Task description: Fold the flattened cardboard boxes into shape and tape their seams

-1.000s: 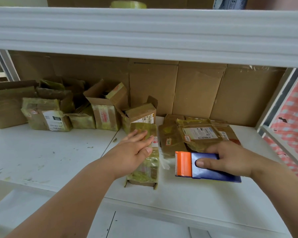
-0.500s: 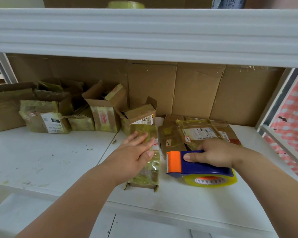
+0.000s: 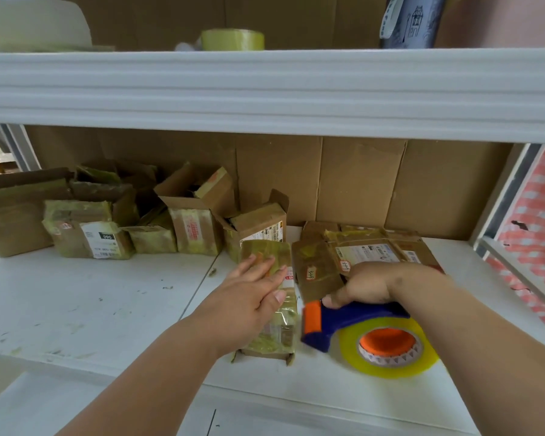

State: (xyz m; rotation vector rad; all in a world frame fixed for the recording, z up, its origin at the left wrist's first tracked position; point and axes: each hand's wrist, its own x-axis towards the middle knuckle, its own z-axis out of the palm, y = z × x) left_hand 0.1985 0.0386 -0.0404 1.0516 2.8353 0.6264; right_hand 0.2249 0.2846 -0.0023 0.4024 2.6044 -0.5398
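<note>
A small tape-covered cardboard box (image 3: 277, 335) lies on the white shelf (image 3: 92, 309) near its front edge. My left hand (image 3: 252, 297) rests flat on top of it with straight fingers. My right hand (image 3: 372, 286) grips the handle of a blue and orange tape dispenser (image 3: 328, 322), tilted so its yellowish tape roll (image 3: 387, 344) with an orange hub faces me. The dispenser sits just right of the box. Flattened cardboard boxes (image 3: 359, 247) lie stacked behind my right hand.
Several folded, taped small boxes (image 3: 189, 221) stand along the back left of the shelf, against a cardboard backing (image 3: 359, 180). An upper shelf (image 3: 265, 92) overhangs, holding a spare tape roll (image 3: 232, 39). A red checked cloth (image 3: 535, 247) hangs at the right.
My right hand has lifted and tilted the tape dispenser, turning its roll up toward me. The view has tipped upward. My left hand stays on the box.
</note>
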